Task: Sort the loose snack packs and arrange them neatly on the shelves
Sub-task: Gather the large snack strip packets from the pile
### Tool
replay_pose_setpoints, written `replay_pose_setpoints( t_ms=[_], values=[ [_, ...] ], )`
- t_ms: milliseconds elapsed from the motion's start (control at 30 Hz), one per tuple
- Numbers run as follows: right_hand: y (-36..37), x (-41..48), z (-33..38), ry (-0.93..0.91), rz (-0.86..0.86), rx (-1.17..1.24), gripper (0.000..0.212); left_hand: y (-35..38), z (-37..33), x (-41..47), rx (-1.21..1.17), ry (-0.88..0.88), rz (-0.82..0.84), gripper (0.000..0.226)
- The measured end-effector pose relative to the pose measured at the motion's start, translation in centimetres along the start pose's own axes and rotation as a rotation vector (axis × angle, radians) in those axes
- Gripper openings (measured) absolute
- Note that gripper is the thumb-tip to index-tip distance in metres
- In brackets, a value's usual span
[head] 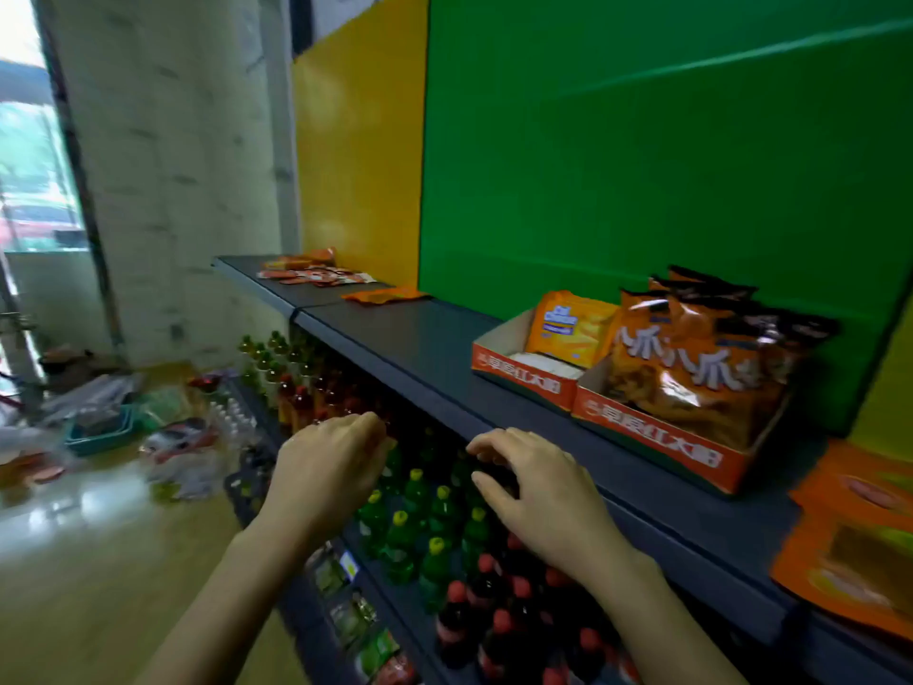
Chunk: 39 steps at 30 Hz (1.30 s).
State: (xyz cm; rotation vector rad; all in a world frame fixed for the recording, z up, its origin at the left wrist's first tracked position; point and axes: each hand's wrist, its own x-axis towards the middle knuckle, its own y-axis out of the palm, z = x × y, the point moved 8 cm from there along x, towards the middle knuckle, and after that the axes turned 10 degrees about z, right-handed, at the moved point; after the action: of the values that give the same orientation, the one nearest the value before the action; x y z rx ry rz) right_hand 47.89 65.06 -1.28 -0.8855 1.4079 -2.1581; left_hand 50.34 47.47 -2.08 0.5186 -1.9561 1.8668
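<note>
The hands could bump the bottles. Both hands hover low over the green bottles (420, 506), which stand close together on the lower shelf. The red-capped bottles (474, 600) stand right beside them. One knock could tip a bottle, and it could push over the ones next to it. The edge of the top shelf (420, 338) is just above the hands, so a fast lift could hit the knuckles on it.

The left hand (331, 467) has bent fingers. Its tips are hidden, so I cannot tell if it pinches anything. The right hand (538, 491) has bent fingers, a bit spread, and I see nothing in them.

I see no snack pack at either hand. The loose snack packs (316, 276) lie at the far end of the top shelf, up and well past the left hand. One orange pack (385, 295) lies near them. Some big orange packs (859, 536) lie on the top shelf, well to the right of the right hand.
</note>
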Motion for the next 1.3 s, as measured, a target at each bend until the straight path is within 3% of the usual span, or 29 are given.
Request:
replay_pose_setpoints(
  t_ms=[233,433,633,1033,1300],
  values=[
    [7.2,13.2,7.2,-0.134,0.059,0.006,0.029,0.7,15.0,-0.6,0.018,-0.160,0.013,0.053],
    [11.9,24.4,11.7,-0.149,0.060,-0.004,0.028,1.6,25.6,2.3,0.038,-0.188,0.023,0.029],
    [15.0,34.5,13.8,-0.116,0.057,0.002,0.026,3.0,34.5,6.6,-0.015,-0.230,0.028,0.022],
    [17.8,52.3,9.4,0.056,-0.022,-0.011,0.025,11.1,45.2,21.2,-0.075,-0.103,0.032,0.022],
    [14.4,61.6,1.5,0.356,-0.167,-0.092,0.027,15.9,48.3,34.9,-0.146,0.081,0.062,0.023]
  ],
)
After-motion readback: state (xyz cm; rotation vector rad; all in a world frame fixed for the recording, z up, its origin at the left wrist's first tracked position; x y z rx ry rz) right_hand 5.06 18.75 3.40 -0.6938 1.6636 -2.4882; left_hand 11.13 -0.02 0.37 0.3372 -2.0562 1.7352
